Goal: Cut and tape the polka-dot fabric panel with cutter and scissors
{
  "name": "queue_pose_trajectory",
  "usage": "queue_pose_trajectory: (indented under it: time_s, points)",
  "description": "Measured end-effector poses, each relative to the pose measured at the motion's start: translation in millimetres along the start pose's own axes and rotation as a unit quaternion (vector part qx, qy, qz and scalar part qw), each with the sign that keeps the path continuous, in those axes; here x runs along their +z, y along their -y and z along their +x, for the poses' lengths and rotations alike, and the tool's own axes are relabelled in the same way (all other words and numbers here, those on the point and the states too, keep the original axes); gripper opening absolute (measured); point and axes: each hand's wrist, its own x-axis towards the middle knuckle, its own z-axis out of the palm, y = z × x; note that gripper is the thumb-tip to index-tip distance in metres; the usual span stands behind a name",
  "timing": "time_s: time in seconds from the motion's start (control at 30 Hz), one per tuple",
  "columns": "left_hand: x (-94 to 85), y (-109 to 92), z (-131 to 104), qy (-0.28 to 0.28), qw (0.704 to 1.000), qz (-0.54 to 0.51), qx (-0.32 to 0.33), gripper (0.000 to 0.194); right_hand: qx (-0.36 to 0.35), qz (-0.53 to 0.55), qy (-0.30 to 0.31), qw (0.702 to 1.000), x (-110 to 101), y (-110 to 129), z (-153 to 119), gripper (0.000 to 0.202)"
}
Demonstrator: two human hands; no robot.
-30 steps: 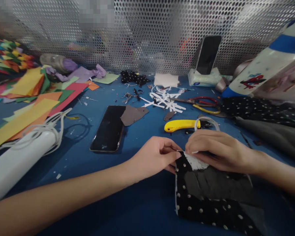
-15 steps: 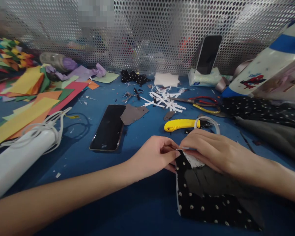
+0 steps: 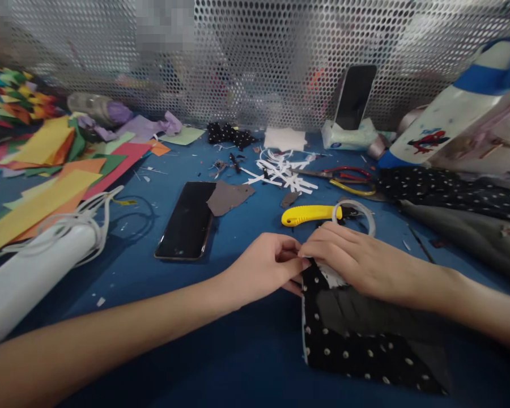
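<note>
A flat piece covered in black fabric with white dots (image 3: 344, 354) lies at the lower right, a dark grey patch across its middle. White backing shows near its top edge. My left hand (image 3: 272, 263) pinches its upper left corner between thumb and fingers. Over the top edge lies my right hand (image 3: 344, 255), its fingertips bent down and meeting the left thumb at that corner; the palm hides part of the edge. Just beyond the right hand are a yellow utility knife (image 3: 308, 215) and a roll of clear tape (image 3: 370, 218).
A phone (image 3: 185, 224) lies left of the hands with a grey scrap (image 3: 229, 197) on it. White paper strips (image 3: 287, 170) and red-and-yellow scissors (image 3: 352, 177) lie behind. Left are coloured papers (image 3: 46, 195) and a white power strip (image 3: 38, 277). A bottle (image 3: 446, 119) leans at right.
My right hand has shifted slightly left and flattened over the corner, its fingers closer to my left thumb. The left hand keeps its pinch. The view has turned slightly.
</note>
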Motion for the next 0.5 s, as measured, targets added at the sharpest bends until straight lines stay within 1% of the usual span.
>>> queue_pose_trajectory:
  time_s: [0.2,0.5]
  points:
    - [-0.3,-1.6,-1.3,-0.006,1.0,-0.009,-0.005,0.006,-0.02,0.029,-0.034,0.999,8.1,-7.8,-4.8,0.024]
    - [0.9,-2.3,-1.1,-0.018,1.0,0.006,-0.02,0.006,-0.025,0.088,-0.018,0.996,9.6,-16.8,-13.2,0.025]
